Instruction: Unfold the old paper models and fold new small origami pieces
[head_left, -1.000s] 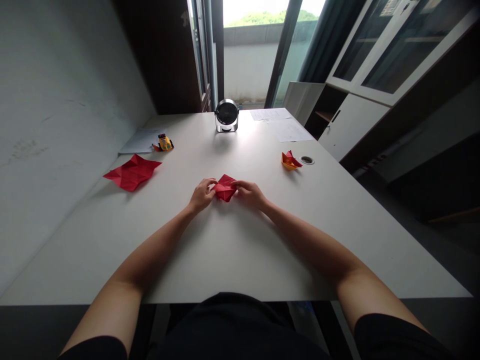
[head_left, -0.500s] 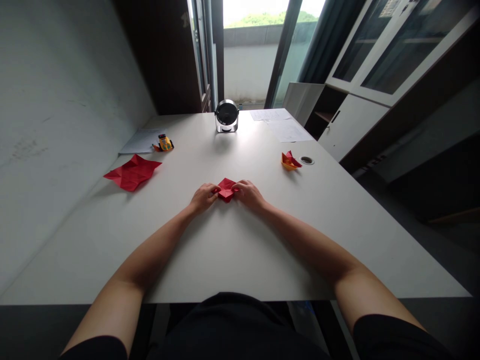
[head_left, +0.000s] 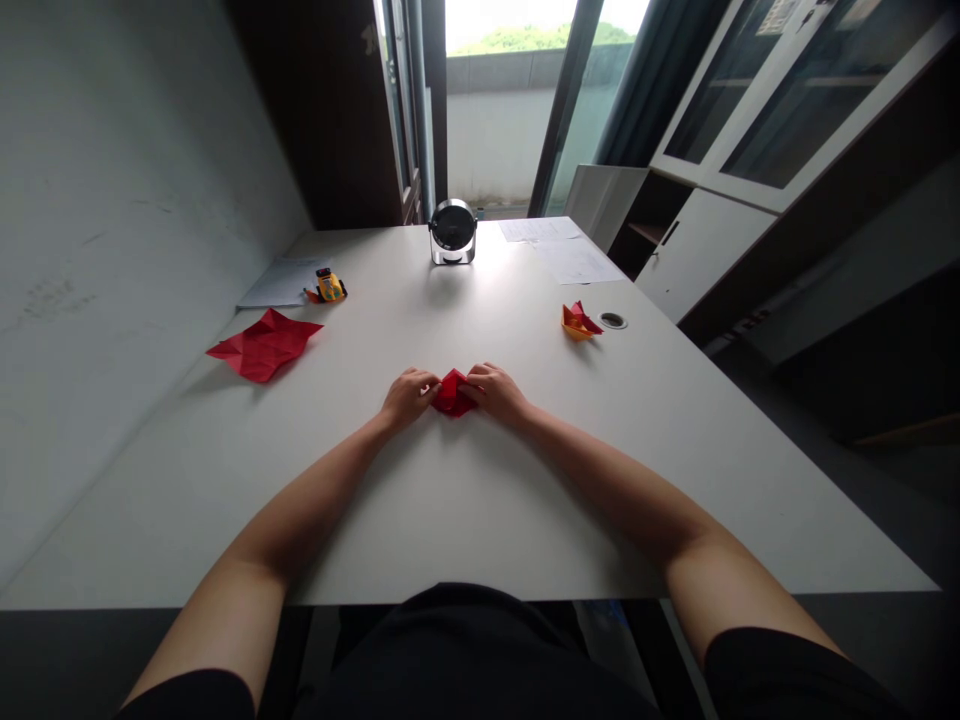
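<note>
A small folded piece of red paper (head_left: 454,396) is held between my two hands at the middle of the white table (head_left: 450,500). My left hand (head_left: 410,396) pinches its left edge between thumb and fingers. On the other side, my right hand (head_left: 495,390) grips the right edge, with fingertips reaching over the paper. The paper's top comes to a point, and its sides are partly covered by my fingers.
A larger creased red sheet (head_left: 266,346) lies at the left, near a yellow toy vehicle (head_left: 328,286) and white papers (head_left: 277,283). Orange and red folded boats (head_left: 579,322) stand right, beside a round cable hole (head_left: 613,321). A round black device (head_left: 453,230) on a stand is at the back.
The small red paper has changed from a flatter diamond with a visible centre crease to a more bent, peaked shape, slightly nearer me. Both hands keep hold of it.
</note>
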